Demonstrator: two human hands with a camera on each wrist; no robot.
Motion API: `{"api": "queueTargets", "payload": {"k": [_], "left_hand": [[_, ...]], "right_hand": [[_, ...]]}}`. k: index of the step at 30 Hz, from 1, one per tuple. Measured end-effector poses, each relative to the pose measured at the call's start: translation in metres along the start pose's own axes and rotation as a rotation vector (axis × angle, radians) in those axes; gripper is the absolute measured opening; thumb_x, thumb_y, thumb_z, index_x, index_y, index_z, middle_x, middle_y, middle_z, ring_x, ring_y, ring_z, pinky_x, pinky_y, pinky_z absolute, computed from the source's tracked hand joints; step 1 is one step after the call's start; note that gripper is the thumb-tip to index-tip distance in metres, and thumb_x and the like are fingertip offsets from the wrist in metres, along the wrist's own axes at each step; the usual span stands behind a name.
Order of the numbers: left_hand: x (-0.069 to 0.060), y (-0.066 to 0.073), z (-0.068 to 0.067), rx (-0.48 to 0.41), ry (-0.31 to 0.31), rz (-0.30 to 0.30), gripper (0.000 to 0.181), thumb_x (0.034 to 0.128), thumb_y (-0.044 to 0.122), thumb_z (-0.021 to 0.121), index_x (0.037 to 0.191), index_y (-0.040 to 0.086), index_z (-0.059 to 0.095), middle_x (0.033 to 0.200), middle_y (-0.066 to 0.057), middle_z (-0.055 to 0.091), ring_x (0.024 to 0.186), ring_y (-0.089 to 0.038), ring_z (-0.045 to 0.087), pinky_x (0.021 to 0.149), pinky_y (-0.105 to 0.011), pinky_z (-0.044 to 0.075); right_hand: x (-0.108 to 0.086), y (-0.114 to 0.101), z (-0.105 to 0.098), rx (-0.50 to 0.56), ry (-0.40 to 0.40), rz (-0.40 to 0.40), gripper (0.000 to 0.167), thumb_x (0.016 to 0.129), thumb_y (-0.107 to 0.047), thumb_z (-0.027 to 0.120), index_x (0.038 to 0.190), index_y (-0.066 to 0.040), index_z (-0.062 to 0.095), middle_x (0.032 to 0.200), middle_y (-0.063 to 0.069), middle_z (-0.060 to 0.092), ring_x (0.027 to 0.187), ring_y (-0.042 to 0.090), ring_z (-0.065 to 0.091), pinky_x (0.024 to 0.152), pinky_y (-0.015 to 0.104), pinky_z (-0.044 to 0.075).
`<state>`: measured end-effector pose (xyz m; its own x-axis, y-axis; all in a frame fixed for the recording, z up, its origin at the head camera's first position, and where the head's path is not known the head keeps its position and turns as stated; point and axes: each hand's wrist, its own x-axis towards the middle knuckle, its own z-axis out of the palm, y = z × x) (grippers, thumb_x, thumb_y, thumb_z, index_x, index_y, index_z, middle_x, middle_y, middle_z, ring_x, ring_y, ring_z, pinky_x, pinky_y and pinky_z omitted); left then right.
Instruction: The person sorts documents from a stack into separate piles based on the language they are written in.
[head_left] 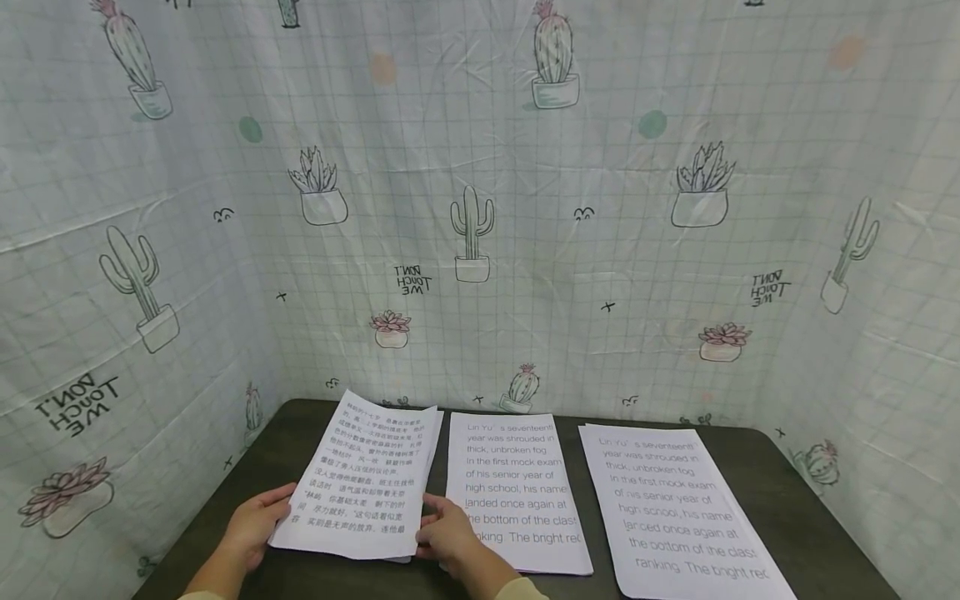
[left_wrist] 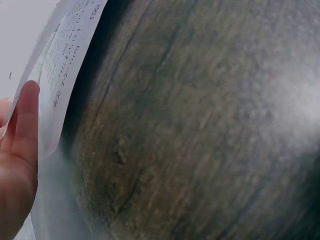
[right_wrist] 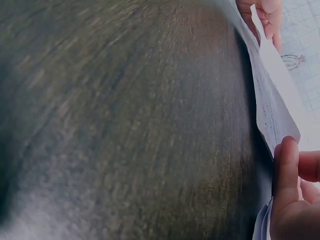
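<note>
White held sheets (head_left: 356, 483) run lengthwise away (leaning right).

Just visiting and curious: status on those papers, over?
Left fingers, right fingers: holding Chinese-text sheets by opposite sides. English pages: to their right. Nothing visibly blocking.

Both hands are bare: behind the right hand (head_left: 456, 535) shows a plain, pale yellow right sleeve (head_left: 522, 590), behind the left hand (head_left: 253, 525) a sliver of matching left sleeve (head_left: 201, 596).

Narrow gaps between papers (head_left: 348, 492), cloth (head_left: 540, 333) behind
</note>
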<state>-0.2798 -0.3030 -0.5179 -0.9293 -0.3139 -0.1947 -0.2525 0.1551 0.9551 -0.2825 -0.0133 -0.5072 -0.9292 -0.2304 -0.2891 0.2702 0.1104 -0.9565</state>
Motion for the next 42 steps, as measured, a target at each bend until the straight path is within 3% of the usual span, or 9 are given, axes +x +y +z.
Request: {"api": "queueTargets", "payload": {"k": [12,20,23,28,32,42], "left_hand": [[-0.005,0.004,0.003,0.057,0.007,-0.049,0.042,0.0974,0.004,0.050,0.137,-0.011,0.047,0.138,-0.032,0.050,0.087,-0.011,0.065,0.071,-0.029,0.057],[-0.003,0.002,0.003,0.074,-0.002,-0.053,0.044,0.0963,0.005,0.052,0.136,-0.012,0.048,0.134,-0.032,0.053,0.086,-0.012,0.064,0.070,-0.030,0.056],[-0.003,0.001,0.003,0.091,0.000,-0.048,0.044,0.0954,0.005,0.052,0.135,-0.013,0.048,0.134,-0.033,0.052,0.092,-0.022,0.065,0.071,-0.031,0.055],[-0.002,0.001,0.005,0.132,0.017,-0.054,0.047,0.0963,0.008,0.050,0.137,-0.014,0.045,0.143,-0.034,0.042,0.123,-0.047,0.050,0.094,-0.050,0.051],[-0.001,0.004,0.006,0.140,0.019,-0.054,0.050,0.0978,0.012,0.046,0.140,-0.014,0.041,0.147,-0.034,0.037,0.135,-0.049,0.037,0.111,-0.059,0.035],[-0.001,0.012,0.008,0.114,0.020,-0.064,0.054,0.0984,0.015,0.046,0.143,-0.014,0.035,0.148,-0.035,0.034,0.137,-0.048,0.035,0.114,-0.059,0.029]], "right_hand": [[-0.004,-0.001,0.002,-0.012,0.000,0.008,0.063,0.079,0.015,0.058,0.141,0.007,0.044,0.093,0.011,0.056,0.082,0.020,0.061,0.066,0.029,0.060],[-0.006,-0.003,0.004,-0.034,-0.011,0.006,0.060,0.081,0.013,0.058,0.140,0.009,0.045,0.093,0.011,0.055,0.080,0.018,0.059,0.067,0.030,0.061],[-0.006,-0.003,0.004,-0.040,-0.016,0.005,0.059,0.082,0.011,0.058,0.139,0.010,0.044,0.093,0.012,0.055,0.081,0.018,0.059,0.068,0.031,0.061],[-0.006,-0.004,0.004,-0.057,-0.032,-0.003,0.056,0.085,0.007,0.055,0.139,0.014,0.042,0.094,0.013,0.057,0.084,0.019,0.061,0.070,0.032,0.061],[-0.007,-0.004,0.004,-0.066,-0.042,-0.009,0.055,0.085,0.004,0.054,0.137,0.017,0.042,0.098,0.015,0.060,0.086,0.019,0.064,0.072,0.032,0.061],[-0.009,-0.010,0.006,-0.129,-0.013,-0.019,0.050,0.085,0.003,0.054,0.132,0.017,0.047,0.117,0.026,0.060,0.093,0.024,0.066,0.073,0.033,0.061]]}}
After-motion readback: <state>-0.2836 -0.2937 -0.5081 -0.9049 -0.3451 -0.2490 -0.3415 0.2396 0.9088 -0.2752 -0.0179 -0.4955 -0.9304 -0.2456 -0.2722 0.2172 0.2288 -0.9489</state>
